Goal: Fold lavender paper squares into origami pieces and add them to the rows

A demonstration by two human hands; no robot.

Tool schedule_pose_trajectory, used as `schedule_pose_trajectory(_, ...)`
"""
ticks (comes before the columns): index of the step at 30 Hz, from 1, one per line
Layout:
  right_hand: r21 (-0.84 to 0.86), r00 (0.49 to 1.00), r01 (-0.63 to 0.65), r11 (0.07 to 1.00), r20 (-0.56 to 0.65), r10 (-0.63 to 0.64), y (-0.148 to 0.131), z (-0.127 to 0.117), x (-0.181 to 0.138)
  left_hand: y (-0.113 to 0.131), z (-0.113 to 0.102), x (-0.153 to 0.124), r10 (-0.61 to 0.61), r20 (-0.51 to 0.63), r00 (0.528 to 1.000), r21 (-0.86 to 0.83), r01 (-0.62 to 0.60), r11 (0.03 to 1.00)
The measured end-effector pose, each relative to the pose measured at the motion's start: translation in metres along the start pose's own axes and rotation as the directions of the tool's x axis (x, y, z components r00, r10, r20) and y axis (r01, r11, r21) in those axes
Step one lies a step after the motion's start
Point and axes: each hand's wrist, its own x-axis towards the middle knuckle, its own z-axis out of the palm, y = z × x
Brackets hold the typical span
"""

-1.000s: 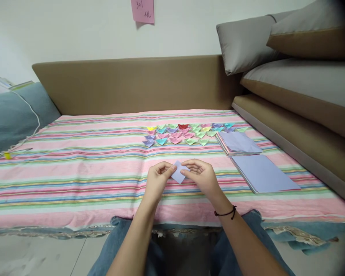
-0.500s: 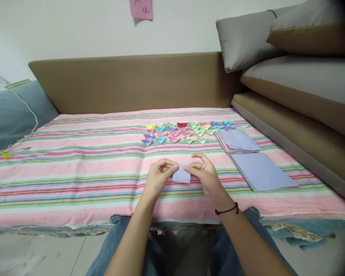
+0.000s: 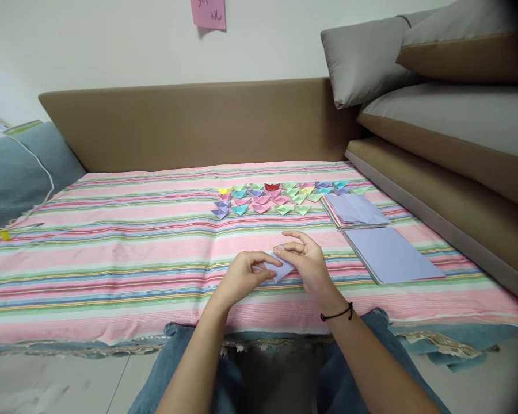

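Note:
My left hand [image 3: 240, 277] and my right hand [image 3: 308, 263] both pinch a small folded piece of lilac paper [image 3: 280, 268], held low over the striped cloth [image 3: 112, 253] near its front edge. A black cord circles my right wrist. Several small folded paper shapes [image 3: 276, 199] in many colours lie in rows beyond my hands. To the right lie two stacks of flat lilac sheets, a near stack [image 3: 391, 255] and a far stack [image 3: 356, 210].
A brown padded backrest [image 3: 198, 123] runs behind the cloth. Brown and grey cushions [image 3: 449, 115] are stacked at the right. A grey-blue pillow [image 3: 17, 169] with a white cable lies at the left. A pink note [image 3: 208, 12] hangs on the wall. My jeans-clad knees are below.
My hands have lowered the lilac paper toward the cloth and drawn closer together. The paper looks more folded and smaller than one second ago.

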Motion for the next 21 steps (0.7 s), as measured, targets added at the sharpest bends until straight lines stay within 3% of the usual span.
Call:
schedule_pose_trajectory(8,-0.025,0.999,0.042,0.999,0.026,-0.041,0.002,-0.002,0.002,0.005,0.005,0.0,-0.092,0.01,0.996,0.013,0.092,0.996)
schedule_pose_trajectory(21,-0.096,0.994,0.103,0.99,0.058,-0.098,0.001,-0.001,0.001,0.01,0.003,0.001,-0.117,0.027,0.993,0.032,0.116,0.993)
